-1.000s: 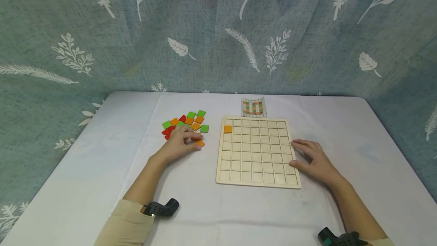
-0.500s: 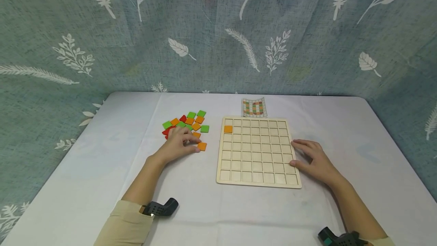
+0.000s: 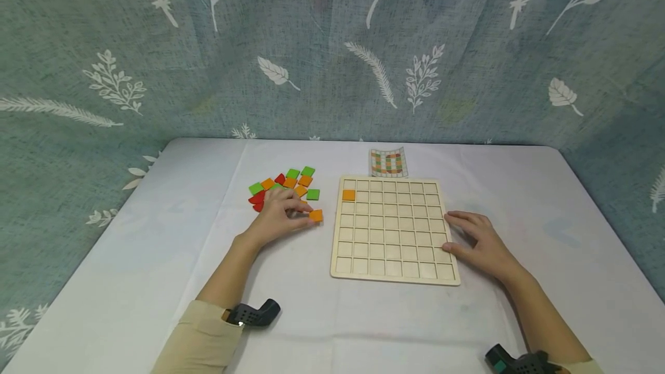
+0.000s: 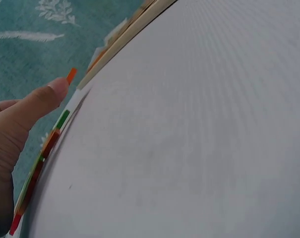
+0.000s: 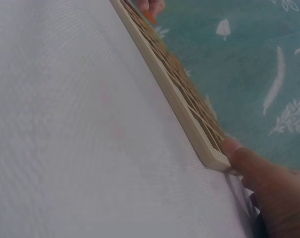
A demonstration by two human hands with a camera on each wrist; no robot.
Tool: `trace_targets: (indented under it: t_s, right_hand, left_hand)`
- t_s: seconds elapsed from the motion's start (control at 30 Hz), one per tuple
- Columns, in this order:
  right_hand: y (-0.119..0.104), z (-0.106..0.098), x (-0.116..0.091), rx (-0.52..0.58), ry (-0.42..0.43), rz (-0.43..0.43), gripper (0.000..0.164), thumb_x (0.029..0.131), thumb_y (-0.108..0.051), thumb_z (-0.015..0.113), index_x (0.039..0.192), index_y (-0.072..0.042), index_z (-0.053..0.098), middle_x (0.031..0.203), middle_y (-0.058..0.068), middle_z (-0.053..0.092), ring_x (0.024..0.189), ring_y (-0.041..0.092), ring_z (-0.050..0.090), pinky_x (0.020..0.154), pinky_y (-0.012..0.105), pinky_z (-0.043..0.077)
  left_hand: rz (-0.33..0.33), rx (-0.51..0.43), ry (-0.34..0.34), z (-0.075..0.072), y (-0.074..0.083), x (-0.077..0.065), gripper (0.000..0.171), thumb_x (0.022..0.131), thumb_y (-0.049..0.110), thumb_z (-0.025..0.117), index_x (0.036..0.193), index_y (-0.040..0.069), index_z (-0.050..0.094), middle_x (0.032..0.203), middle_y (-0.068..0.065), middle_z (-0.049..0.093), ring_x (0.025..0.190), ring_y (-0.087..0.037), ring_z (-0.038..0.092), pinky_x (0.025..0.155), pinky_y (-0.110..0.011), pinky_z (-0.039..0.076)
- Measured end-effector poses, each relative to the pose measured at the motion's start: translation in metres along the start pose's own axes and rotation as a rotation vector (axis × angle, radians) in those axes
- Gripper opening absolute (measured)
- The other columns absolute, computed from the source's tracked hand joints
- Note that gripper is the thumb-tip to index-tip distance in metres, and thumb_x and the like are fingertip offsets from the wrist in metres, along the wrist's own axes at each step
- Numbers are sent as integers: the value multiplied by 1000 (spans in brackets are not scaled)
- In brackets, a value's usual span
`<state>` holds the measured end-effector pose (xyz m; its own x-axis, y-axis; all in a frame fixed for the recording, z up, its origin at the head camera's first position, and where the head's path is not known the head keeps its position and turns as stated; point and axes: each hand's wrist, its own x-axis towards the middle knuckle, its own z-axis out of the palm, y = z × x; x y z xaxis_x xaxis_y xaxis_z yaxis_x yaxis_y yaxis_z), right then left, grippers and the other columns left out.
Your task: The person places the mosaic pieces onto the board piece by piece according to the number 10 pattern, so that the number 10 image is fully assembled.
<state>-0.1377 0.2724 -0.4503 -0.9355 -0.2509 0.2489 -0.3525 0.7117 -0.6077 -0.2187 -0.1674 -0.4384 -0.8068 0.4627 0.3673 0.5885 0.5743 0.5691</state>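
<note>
My left hand [image 3: 280,215] pinches an orange square tile [image 3: 316,216] between thumb and fingers, a little left of the wooden grid board [image 3: 395,279]. In the left wrist view the tile [image 4: 71,75] shows edge-on past the thumb, raised over the white cloth. One orange tile [image 3: 348,195] sits in a cell near the board's top left; the other cells are bare. My right hand [image 3: 478,244] rests at the board's right edge, thumb and fingers spread and touching the rim. In the right wrist view the thumb [image 5: 239,151] lies on the rim near a corner.
Loose green, orange and red pieces [image 3: 267,184] lie beside and partly behind my left hand. A small card [image 3: 388,163] with a coloured grid pattern lies just beyond the board. A leaf-print curtain [image 3: 332,85] hangs behind the white table [image 3: 291,328].
The orange tile was by the fingertips over the cloth; my left hand now pinches it and has moved slightly right towards the board. My right hand has stayed at the board's edge.
</note>
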Motion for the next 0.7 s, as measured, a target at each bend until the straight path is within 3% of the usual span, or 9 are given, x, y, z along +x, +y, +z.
trace_targets:
  t_s: [0.33, 0.7]
  right_hand:
    - [0, 0, 0, 15, 8, -2, 60, 76, -23, 78, 128, -2, 57, 131, 16, 50, 124, 37, 36, 97, 57, 28]
    - [-5, 0, -1, -3, -18, 44, 62, 78, -29, 77, 130, -2, 56, 133, 17, 49, 125, 37, 35, 98, 60, 28]
  left_hand:
    - [-5, 9, -17, 16, 16, 20, 24, 72, 29, 82, 89, 14, 76, 74, 0, 43, 84, -16, 36, 83, -41, 19]
    - [-49, -20, -49, 42, 27, 41, 25, 73, 32, 81, 90, 14, 76, 81, 2, 51, 83, -16, 37, 87, -42, 22]
